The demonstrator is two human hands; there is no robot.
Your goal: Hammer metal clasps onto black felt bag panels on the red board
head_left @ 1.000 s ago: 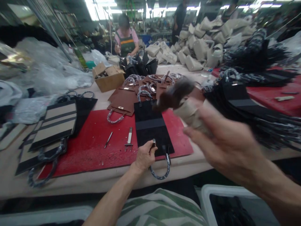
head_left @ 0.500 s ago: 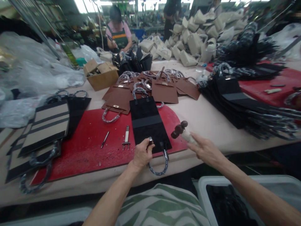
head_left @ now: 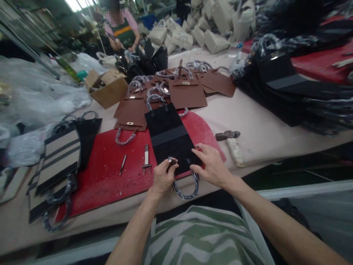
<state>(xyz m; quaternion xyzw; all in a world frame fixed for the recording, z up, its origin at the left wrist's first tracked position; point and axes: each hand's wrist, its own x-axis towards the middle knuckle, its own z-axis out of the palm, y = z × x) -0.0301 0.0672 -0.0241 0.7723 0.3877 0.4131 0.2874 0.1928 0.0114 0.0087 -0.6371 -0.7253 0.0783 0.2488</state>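
Our left hand (head_left: 163,177) grips a punch (head_left: 170,161) over the panel (head_left: 175,149), which lies on the red board (head_left: 110,165), long axis slanting away leftward, black with a smoother band (head_left: 171,135) across. Our right hand (head_left: 211,165), fingers spread at its edge, has let go of the hammer (head_left: 234,149), now on the table (head_left: 267,136).

The bag piece (head_left: 171,134) lies on the work board (head_left: 104,184), itself on the table (head_left: 261,136); the near handle (head_left: 186,197) extends past the board's front edge. Immediately left of the bag piece: the pronged tool (head_left: 146,158); farther left, the slim rod (head_left: 123,164), both on the board. Farthest left of it: the stacked panels (head_left: 59,158). Right of it: the hammer (head_left: 235,151), by the board's edge. Farther right and behind: the layered pile (head_left: 275,81). Directly behind: the overlapping bag fronts (head_left: 187,95). Behind left: the carton (head_left: 109,89). Well behind: the heaped handbags (head_left: 179,36).
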